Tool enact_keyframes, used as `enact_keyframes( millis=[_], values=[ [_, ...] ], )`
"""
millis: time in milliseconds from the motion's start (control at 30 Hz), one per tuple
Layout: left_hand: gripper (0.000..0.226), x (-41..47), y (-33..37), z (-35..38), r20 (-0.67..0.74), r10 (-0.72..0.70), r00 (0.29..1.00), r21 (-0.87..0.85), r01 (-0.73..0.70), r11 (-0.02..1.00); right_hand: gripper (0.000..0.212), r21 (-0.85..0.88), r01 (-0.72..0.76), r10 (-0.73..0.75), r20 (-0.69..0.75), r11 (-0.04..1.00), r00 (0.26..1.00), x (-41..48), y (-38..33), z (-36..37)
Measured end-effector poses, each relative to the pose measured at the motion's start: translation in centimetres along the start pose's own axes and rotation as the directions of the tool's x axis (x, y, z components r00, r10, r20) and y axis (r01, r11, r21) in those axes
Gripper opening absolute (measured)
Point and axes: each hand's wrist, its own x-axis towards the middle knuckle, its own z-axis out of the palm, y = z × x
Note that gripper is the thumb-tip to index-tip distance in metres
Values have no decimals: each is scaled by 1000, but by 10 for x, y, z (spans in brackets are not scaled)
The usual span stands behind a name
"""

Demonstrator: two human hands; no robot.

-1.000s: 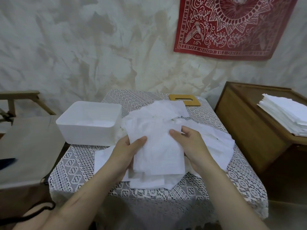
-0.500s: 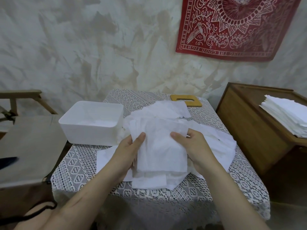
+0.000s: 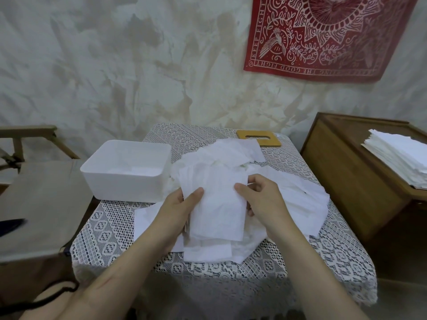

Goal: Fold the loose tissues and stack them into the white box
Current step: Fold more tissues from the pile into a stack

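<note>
In the head view, both hands hold one tissue (image 3: 217, 204) just above the bench (image 3: 111, 229). The left hand (image 3: 178, 209) grips its left edge with the thumb on top. The right hand (image 3: 261, 199) pinches its right edge with curled fingers. The tissue stands between them as a tall rectangle, and it seems to be in the middle of a fold. Under and beyond the hands lies the pile of loose tissues (image 3: 291, 199), in disorder. The white box (image 3: 124, 185) stands open, near the left hand on its left side. Beyond the pile lies a wooden lid (image 3: 258, 137).

The risk, I think, is in the thin paper. If the hands pull apart too strongly, it can tear. If the edges do not meet, the fold becomes crooked and will not stack flat. A sheet from the pile may also cling and come along to the box.
</note>
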Motion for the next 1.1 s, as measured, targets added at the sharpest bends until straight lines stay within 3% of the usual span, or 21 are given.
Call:
enact_keyframes(
  millis=[133, 300, 400, 500, 567, 667, 733, 867, 1000, 1100],
  values=[
    [29, -2, 2, 2, 7, -4, 1000, -7, 4, 1000, 21, 61, -4, 2, 21, 998, 1000, -2, -2, -5],
    [51, -5, 4, 3, 41, 2, 999, 9, -2, 1000, 12, 143, -95, 85, 77, 985, 993, -3, -2, 3],
    [37, -3, 1, 5, 51, 19, 999, -11, -19, 1000, 11, 148, -95, 87, 61, 984, 994, -3, 0, 9],
    [27, -3, 1, 3, 44, 39, 998, -46, -37, 998, 20, 21, -96, 96, 29, 995, 995, -1, 0, 12],
    [29, -2, 2, 0, 34, 56, 998, -61, -53, 997, 31, -73, -119, 127, 120, 990, 985, -4, -1, 10],
    [33, 1, 2, 1, 46, 95, 994, -55, -93, 994, 17, -30, -108, 112, 278, 994, 954, -14, -1, 13],
    [35, 1, 1, 1, 54, 108, 993, -35, -106, 994, 13, 1, -81, 78, 233, 997, 969, -15, 2, 17],
    [28, 4, -1, 3, -19, 122, 992, 73, -120, 990, 30, -52, -77, 84, 163, 996, 983, -15, 4, 18],
    [12, 13, 3, -6, -105, 111, 988, 78, -103, 992, 14, -41, -65, 68, 104, 997, 992, -11, 2, 4],
    [17, 17, 6, -18, -111, 95, 989, 44, -91, 995, 12, -9, -80, 80, 42, 997, 996, -9, -1, -20]
  ],
)
